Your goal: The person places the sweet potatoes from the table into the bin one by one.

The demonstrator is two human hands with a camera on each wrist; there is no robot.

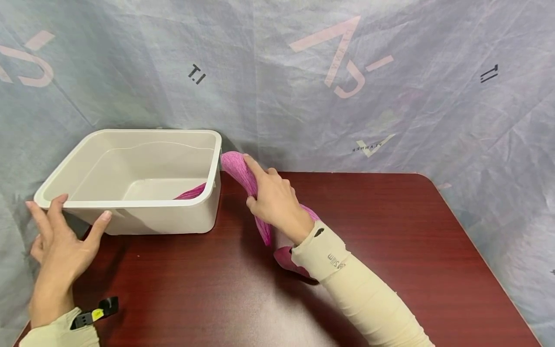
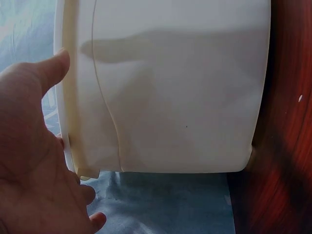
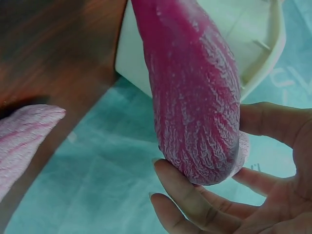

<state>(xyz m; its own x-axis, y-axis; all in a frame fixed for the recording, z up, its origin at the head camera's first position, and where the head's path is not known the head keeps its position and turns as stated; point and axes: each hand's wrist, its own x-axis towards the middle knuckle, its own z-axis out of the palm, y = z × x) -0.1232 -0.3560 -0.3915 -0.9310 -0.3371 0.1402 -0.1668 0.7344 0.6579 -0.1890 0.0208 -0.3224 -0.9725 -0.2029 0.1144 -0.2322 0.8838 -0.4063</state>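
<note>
My right hand (image 1: 277,197) grips a long pink piece (image 3: 190,102) between thumb and fingers, right of the bin. It has a wrinkled, white-veined surface, is rounded at one end and narrows at the other; I cannot tell what it is. Below my right wrist lies another pink piece (image 1: 290,260) with a pointed tip, partly hidden by the sleeve. At the front left corner of the white plastic bin (image 1: 138,205), my left hand (image 1: 65,241) spreads its fingers at the rim, the thumb by the front wall. Inside the bin, a magenta streaked piece (image 1: 191,192) shows at the right.
The bin stands at the back left of a dark red wooden table (image 1: 195,294). A printed grey cloth (image 1: 277,86) hangs behind the table. Black straps with a buckle (image 1: 86,318) stick out from the left sleeve.
</note>
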